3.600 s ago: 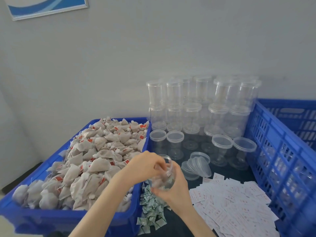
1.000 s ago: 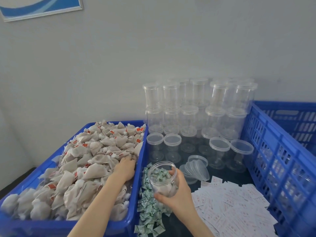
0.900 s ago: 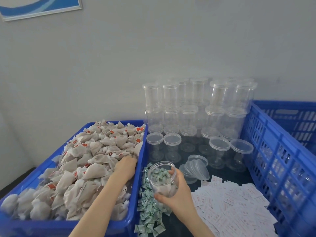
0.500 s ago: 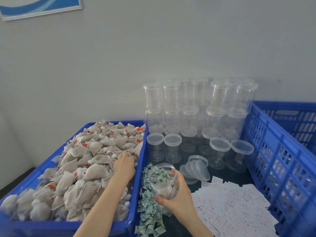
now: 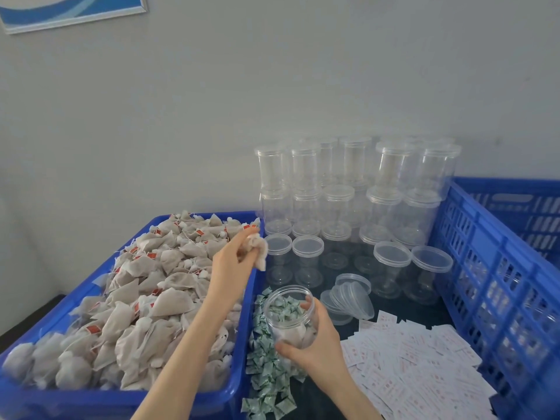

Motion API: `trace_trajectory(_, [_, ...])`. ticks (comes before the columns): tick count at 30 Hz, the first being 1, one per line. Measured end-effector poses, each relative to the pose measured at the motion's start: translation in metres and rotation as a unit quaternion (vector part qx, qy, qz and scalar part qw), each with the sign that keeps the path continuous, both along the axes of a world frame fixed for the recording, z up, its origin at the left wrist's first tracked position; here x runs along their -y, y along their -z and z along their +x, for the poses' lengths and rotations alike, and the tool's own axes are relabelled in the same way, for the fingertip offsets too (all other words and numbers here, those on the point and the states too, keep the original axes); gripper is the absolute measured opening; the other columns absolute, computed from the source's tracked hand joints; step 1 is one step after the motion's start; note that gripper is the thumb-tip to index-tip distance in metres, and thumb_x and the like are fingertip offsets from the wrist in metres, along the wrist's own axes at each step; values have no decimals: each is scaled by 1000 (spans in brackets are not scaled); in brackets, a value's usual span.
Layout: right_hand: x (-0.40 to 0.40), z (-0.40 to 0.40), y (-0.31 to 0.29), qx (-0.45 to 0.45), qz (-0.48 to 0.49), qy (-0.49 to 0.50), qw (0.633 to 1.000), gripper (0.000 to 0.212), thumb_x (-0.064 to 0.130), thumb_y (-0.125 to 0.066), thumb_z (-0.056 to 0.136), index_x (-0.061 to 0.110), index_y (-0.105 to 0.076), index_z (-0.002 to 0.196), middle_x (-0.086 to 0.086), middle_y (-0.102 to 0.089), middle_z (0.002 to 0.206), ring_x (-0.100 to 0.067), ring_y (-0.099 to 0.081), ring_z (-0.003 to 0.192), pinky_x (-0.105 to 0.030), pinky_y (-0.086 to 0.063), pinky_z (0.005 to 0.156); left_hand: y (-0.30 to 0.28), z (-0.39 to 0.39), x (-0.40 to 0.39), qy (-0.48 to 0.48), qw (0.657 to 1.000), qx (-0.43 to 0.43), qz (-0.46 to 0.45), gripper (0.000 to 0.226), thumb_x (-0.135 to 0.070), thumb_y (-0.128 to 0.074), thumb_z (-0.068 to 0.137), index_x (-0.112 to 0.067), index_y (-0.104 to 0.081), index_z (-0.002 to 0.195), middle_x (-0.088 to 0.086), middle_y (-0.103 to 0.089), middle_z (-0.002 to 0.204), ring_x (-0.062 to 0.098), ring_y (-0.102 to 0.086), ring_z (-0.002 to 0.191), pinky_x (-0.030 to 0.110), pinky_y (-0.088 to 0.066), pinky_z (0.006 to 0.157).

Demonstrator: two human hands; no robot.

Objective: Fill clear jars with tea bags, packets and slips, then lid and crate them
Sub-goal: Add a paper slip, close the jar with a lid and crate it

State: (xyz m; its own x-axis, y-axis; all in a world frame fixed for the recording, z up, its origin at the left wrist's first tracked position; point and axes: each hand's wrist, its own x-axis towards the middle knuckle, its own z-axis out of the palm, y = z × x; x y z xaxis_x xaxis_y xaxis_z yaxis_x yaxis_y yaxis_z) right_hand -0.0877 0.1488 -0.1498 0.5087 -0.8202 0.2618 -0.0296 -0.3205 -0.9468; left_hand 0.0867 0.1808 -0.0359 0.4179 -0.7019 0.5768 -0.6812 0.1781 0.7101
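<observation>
Left hand (image 5: pixel 235 262) is raised above the right rim of the blue plastic bin (image 5: pixel 236 371), fingers curled in a closed grip round a small bunch of tea bags (image 5: pixel 257 251) — soft, crumpled, off-white mesh. The bin itself is heaped with tea bags of the same kind (image 5: pixel 136 298), pyramid-shaped pouches with white strings and small red tags.

Right hand (image 5: pixel 315 341) holds an open clear jar (image 5: pixel 291 313) from below and the side, thumb and fingers wrapped round its wall. The jar is smooth, round, transparent plastic, tilted with its mouth toward the left hand, held above the dark desk (image 5: pixel 424 313). A few pale tea bags lie in its bottom; green shows through the wall, though whether that is inside or behind it cannot be told.

Under and beside the jar lies a strip-like scatter of green-and-white foil packets (image 5: pixel 266 374), small and creased. To the right, flat white paper slips (image 5: pixel 409 365) with red print are spread loosely over the desk.

Behind stand empty clear jars (image 5: pixel 348 189), cylindrical, lidded, stacked in tiers against the grey wall. A fanned pile of loose clear lids (image 5: pixel 351 298) leans just in front of them. At far right — a blue lattice-walled crate (image 5: pixel 500 283), with clear jars faintly visible through its openings.
</observation>
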Motion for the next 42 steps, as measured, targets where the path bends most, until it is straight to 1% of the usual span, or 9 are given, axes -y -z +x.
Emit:
trace_trajectory(8, [2, -3, -1, -2, 14, 16, 1000, 101, 58, -86, 49, 40, -40, 137, 24, -56, 128, 3, -49, 124, -23, -42, 101, -10, -41, -1, 101, 977, 94, 164, 25, -20, -69, 76, -32, -53, 91, -10, -55, 99, 10, -57, 91, 31, -52, 78])
trace_trajectory(14, [4, -3, -1, -12, 18, 32, 999, 104, 58, -88, 46, 44, -36, 135, 20, -52, 134, 0, -47, 127, -25, -42, 104, -1, -42, 1, 107, 873, 306, 364, 16, -32, -62, 88, -33, -73, 99, -12, -70, 102, 9, -62, 92, 31, -50, 82])
trace_trajectory(18, [2, -4, 1, 5, 26, 24, 999, 111, 58, -90, 46, 33, -39, 141, 16, -56, 134, -4, -51, 128, -35, -45, 109, 4, -41, 6, 150, 853, 318, 385, 23, -28, -53, 95, -30, -71, 110, -9, -69, 106, 9, -56, 107, 38, -19, 114])
trace_trajectory(20, [2, -3, 0, 12, 21, 21, 999, 109, 63, -89, 46, 37, -38, 139, 21, -56, 131, 2, -51, 125, -25, -45, 104, 4, -36, 4, 174, 868, 271, 378, 25, -31, -50, 97, -36, -69, 112, -10, -67, 108, 7, -52, 112, 30, -14, 110])
trace_trajectory(23, [3, -4, -1, 23, 26, 26, 999, 97, 60, -91, 48, 43, -43, 131, 27, -58, 121, 3, -56, 118, -14, -48, 92, -4, -20, -3, 184, 929, 121, 297, 22, -30, -54, 95, -44, -69, 101, -24, -66, 98, -7, -58, 97, 4, -34, 86])
trace_trajectory(26, [5, -6, 2, 25, 36, 25, 999, 97, 50, -91, 47, 41, -44, 131, 28, -58, 119, 2, -56, 116, -19, -48, 96, 0, 12, -1, 61, 960, 100, 255, 24, -21, -57, 93, -40, -68, 101, -26, -67, 97, -8, -61, 91, 11, -45, 86])
trace_trajectory(33, [3, -6, 6, 25, 41, 23, 999, 88, 40, -89, 48, 42, -46, 125, 32, -57, 114, 5, -57, 112, -12, -49, 90, 53, 43, 5, -89, 785, 301, 534, 32, -10, -43, 93, -15, -60, 121, 5, -60, 121, 24, -59, 108, 35, -50, 86])
trace_trajectory(38, [0, -7, 7, 26, 46, 16, 999, 89, 35, -91, 51, 30, -49, 129, 17, -62, 113, -7, -61, 110, -35, -53, 98, 52, 38, 8, -143, 766, 352, 518, 24, -11, -47, 94, -14, -63, 113, 4, -63, 115, 25, -61, 106, 33, -48, 84])
trace_trajectory(42, [0, -8, 7, 15, 38, 10, 999, 90, 29, -93, 53, 30, -47, 130, 11, -62, 119, -8, -59, 115, -37, -50, 103, 47, 40, 4, -174, 803, 313, 476, 27, -8, -49, 91, -17, -60, 114, 1, -66, 104, 22, -65, 94, 29, -47, 70])
